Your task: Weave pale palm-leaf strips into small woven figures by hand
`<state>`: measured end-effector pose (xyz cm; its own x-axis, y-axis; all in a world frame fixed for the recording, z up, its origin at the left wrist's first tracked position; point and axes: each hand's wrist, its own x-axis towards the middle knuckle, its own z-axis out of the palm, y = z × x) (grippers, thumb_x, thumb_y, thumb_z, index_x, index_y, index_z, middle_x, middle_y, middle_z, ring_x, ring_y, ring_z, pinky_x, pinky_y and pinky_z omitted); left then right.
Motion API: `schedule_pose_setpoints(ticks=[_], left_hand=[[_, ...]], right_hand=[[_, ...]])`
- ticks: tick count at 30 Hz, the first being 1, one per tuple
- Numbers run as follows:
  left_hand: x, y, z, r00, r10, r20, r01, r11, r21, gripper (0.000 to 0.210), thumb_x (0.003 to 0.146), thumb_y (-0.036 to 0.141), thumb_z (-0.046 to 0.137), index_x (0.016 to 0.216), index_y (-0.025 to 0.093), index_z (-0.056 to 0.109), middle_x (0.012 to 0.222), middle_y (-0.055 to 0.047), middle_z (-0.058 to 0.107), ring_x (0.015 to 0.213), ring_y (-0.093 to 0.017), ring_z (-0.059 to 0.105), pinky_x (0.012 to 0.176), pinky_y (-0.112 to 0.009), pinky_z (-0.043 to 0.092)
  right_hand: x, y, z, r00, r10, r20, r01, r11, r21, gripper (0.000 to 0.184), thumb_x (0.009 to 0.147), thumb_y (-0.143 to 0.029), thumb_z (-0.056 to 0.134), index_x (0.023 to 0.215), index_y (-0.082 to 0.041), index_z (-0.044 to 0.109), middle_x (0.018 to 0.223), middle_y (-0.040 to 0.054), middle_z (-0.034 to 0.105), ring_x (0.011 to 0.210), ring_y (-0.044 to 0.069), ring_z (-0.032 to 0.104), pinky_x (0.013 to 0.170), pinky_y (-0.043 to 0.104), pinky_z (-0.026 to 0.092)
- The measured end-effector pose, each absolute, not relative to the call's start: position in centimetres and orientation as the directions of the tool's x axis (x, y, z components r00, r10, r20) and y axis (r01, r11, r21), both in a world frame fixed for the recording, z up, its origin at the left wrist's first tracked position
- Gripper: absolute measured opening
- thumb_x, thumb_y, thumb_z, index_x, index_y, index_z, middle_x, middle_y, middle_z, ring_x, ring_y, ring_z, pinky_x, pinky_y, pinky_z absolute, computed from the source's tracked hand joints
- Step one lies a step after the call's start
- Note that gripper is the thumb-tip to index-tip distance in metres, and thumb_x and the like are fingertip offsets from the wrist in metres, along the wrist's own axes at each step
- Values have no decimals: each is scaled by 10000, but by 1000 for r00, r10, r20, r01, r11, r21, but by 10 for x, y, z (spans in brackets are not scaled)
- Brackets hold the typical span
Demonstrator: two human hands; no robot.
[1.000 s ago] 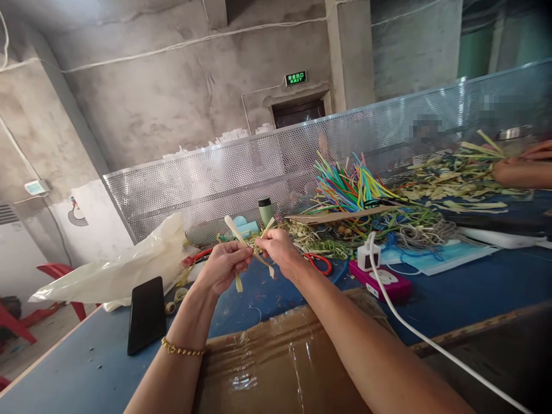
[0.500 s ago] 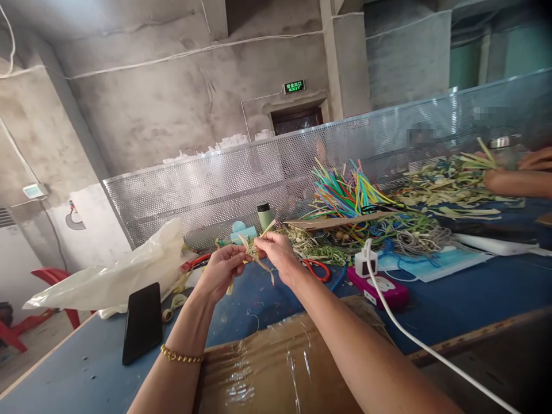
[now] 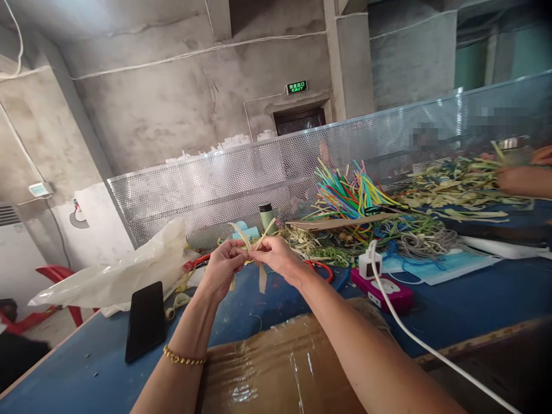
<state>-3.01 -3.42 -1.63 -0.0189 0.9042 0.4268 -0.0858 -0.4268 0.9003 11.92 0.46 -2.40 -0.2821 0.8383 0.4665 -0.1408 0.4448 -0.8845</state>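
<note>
Pale yellow-green flat strips point(image 3: 262, 278), like dried leaf or ribbon, are pinched between my two hands above the blue table. My left hand point(image 3: 223, 265) is closed, thumb and fingertips pressing on the strips. Right beside it, my right hand point(image 3: 278, 259) pinches the same strips, its fingertips nearly touching the left ones. Two ends stick up in a V and one wider end hangs below. How the strips cross is hidden by my fingers. Under my forearms lies a taped cardboard sheet point(image 3: 267, 374).
A black phone point(image 3: 145, 322) and plastic bag point(image 3: 116, 270) lie left. A green bottle point(image 3: 267, 219), red-handled scissors point(image 3: 323, 270), colourful stems point(image 3: 349, 192) and cords point(image 3: 425, 238) stand behind. Right are a magenta power box point(image 3: 383, 290), white cable point(image 3: 414, 336) and another person's hand point(image 3: 524, 181).
My fingertips have drawn closer together, and the strip ends now spread upward in a V. The other person's hand has shifted right. A dark shape has appeared at the lower left edge.
</note>
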Motion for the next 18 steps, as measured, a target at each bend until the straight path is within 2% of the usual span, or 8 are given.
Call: schedule_pose_setpoints(ticks=[4,8,10,15,18], left_hand=[[-27,-39,-13,-22,896,443,-48,-444,895,350,619,180,811,916,126,634,572,37,573,499,-62,402,501,-229,250],[-26,-42,-11,-27,902,432,-47,-433,900,323,626,187,804,901,124,646,548,47,535,496,-59,372,498,-236,230],[-26,-42,-10,-17,906,422,-55,-423,905,310,620,180,794,888,125,650,552,38,547,495,-61,371,494,-237,223],[-27,-42,-10,49,906,420,14,-421,907,281,631,138,750,899,125,666,638,-21,641,555,-88,455,508,-232,255],[-24,-44,-10,56,918,393,38,-395,918,228,656,175,754,866,130,675,641,-34,645,534,-83,427,495,-237,238]], right_hand=[[120,4,-23,-267,835,481,-84,478,-875,129,681,-222,742,669,-133,650,605,-7,614,584,115,532,553,233,382],[121,0,-21,-231,824,517,-42,523,-852,68,725,-183,694,699,-120,685,664,27,667,624,129,571,583,240,409],[120,-1,-20,-262,831,491,-93,485,-870,73,746,-185,683,715,-119,691,671,33,677,622,128,581,590,239,421],[119,-1,-19,-297,875,382,-161,348,-924,236,817,-279,668,631,-138,634,558,17,630,504,108,534,503,231,382],[121,-3,-15,-297,886,356,-210,303,-930,189,800,-193,665,628,-155,597,532,1,623,493,109,557,514,224,421]])
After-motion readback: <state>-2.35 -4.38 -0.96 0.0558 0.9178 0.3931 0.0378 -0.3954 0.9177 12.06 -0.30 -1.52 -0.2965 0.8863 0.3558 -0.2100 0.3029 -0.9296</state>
